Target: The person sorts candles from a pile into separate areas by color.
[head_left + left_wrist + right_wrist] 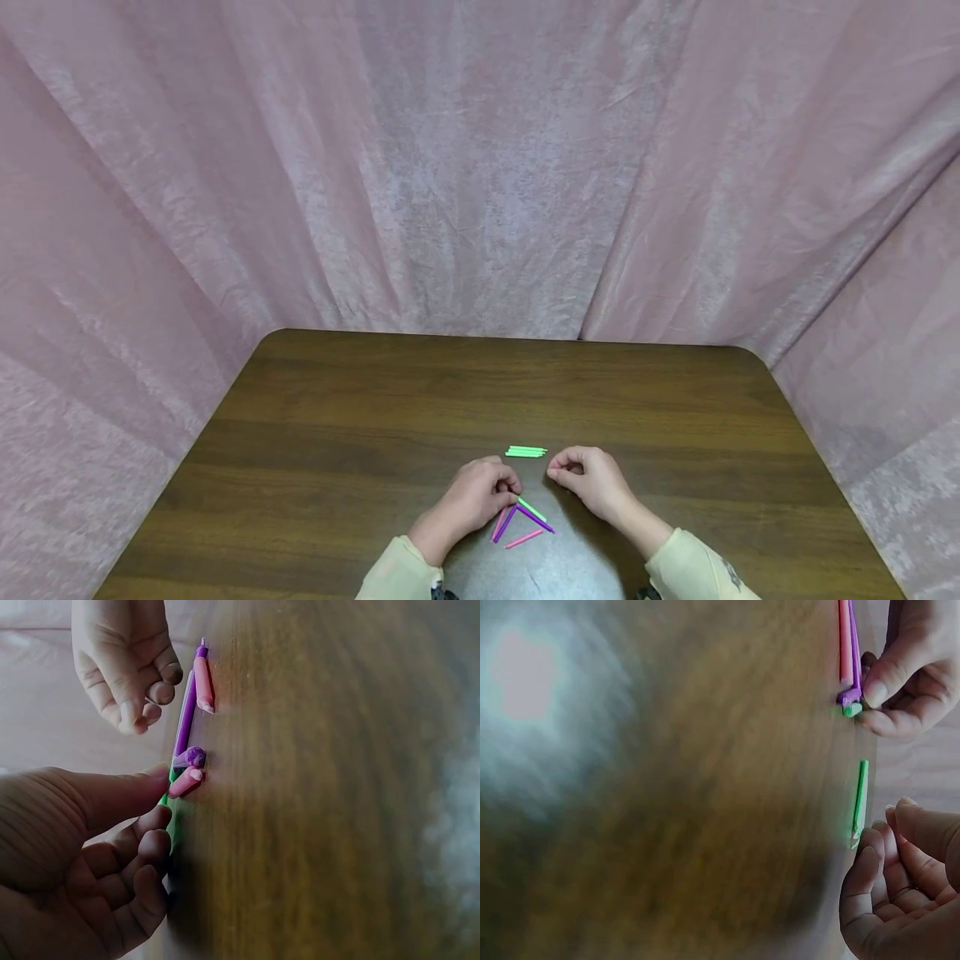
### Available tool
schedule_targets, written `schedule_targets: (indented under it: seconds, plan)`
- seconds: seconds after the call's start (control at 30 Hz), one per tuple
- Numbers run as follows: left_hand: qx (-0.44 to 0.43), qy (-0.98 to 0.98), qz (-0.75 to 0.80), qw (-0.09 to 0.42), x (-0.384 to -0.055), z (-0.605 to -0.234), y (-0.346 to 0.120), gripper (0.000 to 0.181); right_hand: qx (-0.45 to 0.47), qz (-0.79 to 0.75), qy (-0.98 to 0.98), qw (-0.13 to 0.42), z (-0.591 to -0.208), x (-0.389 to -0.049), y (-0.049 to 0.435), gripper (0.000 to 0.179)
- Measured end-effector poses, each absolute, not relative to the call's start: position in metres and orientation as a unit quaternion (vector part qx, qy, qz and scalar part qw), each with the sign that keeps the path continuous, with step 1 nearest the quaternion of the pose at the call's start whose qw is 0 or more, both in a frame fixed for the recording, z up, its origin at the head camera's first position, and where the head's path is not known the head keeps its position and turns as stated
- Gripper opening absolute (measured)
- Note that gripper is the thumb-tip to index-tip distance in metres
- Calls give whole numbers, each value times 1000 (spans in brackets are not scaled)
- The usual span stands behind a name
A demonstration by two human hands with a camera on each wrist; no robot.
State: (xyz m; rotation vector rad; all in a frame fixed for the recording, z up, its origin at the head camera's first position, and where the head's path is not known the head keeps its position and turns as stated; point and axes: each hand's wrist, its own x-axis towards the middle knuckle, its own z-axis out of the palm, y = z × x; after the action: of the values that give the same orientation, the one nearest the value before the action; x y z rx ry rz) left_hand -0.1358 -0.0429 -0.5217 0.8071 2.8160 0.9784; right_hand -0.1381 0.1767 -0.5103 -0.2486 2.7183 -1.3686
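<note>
My left hand (476,494) pinches the upper end of a thin green stick (532,509) between thumb and finger, low over the table. Just under that stick, a purple stick (536,519) slants the same way. A second purple stick (506,525) runs down to the left, meeting the first at the top. Alongside it lies a pink stick (498,523), partly covered by the left fingers. Another pink stick (523,539) lies across the lower part. Bare-fingered and loosely curled, my right hand (596,482) hovers beside a small row of green sticks (526,452).
The brown wooden table (360,400) has rounded far corners. Pink velvety curtains (495,167) hang behind it and at both sides. Light-coloured sleeves (693,567) cover both forearms.
</note>
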Motion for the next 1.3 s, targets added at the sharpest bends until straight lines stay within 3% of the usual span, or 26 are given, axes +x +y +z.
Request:
schedule_targets:
  seconds: [1.3]
  plan:
    - [259, 927, 271, 29, -137, -519, -39, 19, -119, -479, 868, 57, -513, -109, 182, 8]
